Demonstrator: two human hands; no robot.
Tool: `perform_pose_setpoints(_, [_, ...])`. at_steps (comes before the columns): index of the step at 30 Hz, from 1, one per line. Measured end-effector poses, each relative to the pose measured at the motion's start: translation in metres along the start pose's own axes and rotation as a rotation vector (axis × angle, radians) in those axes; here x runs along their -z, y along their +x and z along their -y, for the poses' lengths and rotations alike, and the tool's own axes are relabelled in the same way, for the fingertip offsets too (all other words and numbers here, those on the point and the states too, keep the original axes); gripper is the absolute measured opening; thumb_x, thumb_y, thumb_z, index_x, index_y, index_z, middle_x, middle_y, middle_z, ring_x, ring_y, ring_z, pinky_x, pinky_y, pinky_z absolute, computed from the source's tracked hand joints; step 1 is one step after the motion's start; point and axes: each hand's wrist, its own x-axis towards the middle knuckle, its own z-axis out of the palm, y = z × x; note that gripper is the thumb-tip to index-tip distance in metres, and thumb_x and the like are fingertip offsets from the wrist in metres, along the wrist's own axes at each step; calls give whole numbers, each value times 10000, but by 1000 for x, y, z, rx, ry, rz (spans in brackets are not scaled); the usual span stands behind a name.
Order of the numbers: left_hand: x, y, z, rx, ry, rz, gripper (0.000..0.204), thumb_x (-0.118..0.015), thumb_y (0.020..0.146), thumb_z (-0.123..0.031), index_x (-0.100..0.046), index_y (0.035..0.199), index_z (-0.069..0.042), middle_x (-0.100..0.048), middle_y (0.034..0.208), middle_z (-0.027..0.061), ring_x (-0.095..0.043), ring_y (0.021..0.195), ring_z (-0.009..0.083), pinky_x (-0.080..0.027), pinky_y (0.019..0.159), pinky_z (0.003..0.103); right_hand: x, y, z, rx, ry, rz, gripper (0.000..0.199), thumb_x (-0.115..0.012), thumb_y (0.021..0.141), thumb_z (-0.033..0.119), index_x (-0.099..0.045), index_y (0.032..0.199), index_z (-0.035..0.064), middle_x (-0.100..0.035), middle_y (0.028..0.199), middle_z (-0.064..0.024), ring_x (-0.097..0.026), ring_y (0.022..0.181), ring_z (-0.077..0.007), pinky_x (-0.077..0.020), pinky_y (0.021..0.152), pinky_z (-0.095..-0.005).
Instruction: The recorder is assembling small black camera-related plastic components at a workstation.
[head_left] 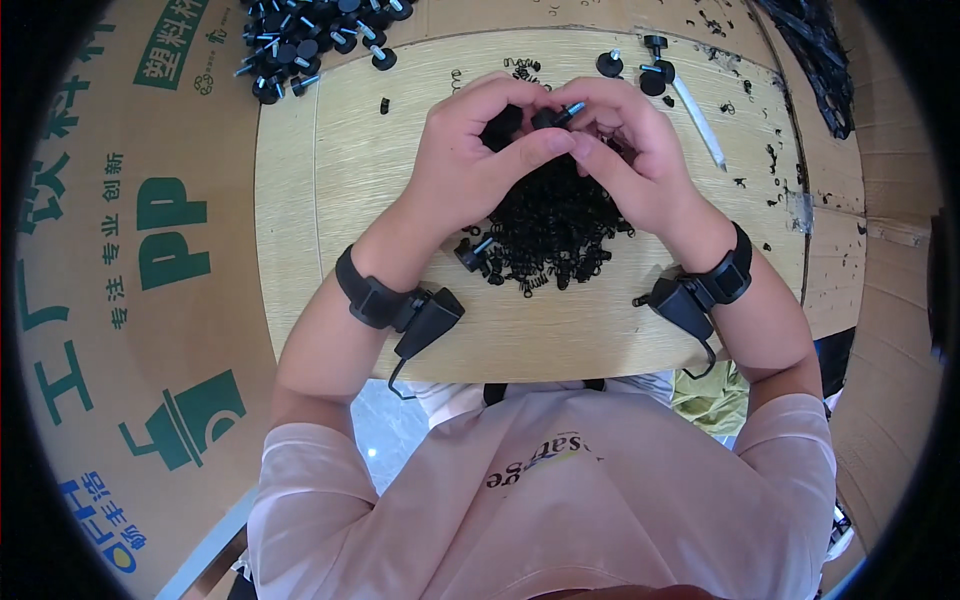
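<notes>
Above the middle of the table, a black knob-headed screw (571, 112) with a shiny bluish threaded stud is held between both hands' fingertips. My left hand (468, 150) is closed on it from the left, thumb stretched toward the stud. From the right my right hand (640, 145) pinches around it, thumb tip meeting the left thumb. Part of the black head is hidden by fingers. Right under the hands lies a heap of small black curly pieces (555, 230). Beside its left edge rests another knob-headed screw (472, 254), stud tilted up.
Many similar screws (300, 45) are piled at the back left. Several more (655, 75) stand back right, near a slim white pen-like tool (700, 125). Black scraps (772, 160) litter the right edge. Cardboard (160, 250) flanks the wooden table (340, 200). Black devices (432, 318) are strapped to both wrists.
</notes>
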Motion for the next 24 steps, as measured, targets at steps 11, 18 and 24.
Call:
perform_pose_setpoints(11, [1,-1,-2,61,-9,6,271,-818,874,-192,-724,1061,-19,-655,860,54,-616,786,139,-506,739,279,-2,-1,1,-18,-51,-84,141,-635,992,14,-619,1132,22,-693,969,-67,-686,862,-115,-549,761,-258])
perform_pose_setpoints(18, [0,1,2,-68,126,-1,271,-811,876,-170,-725,1082,-16,-660,860,48,-604,772,125,-508,730,273,-3,-1,-4,30,-114,-136,135,-686,955,21,-649,1084,39,-670,905,-10,-576,738,-74,-489,674,-229])
perform_pose_setpoints(24, [-2,1,0,-32,139,5,266,-795,888,-160,-719,1096,-12,-671,870,53,-615,775,127,-517,726,272,-2,1,-8,71,-173,-117,149,-706,921,12,-668,1061,47,-637,844,8,-527,687,-66,-455,629,-228])
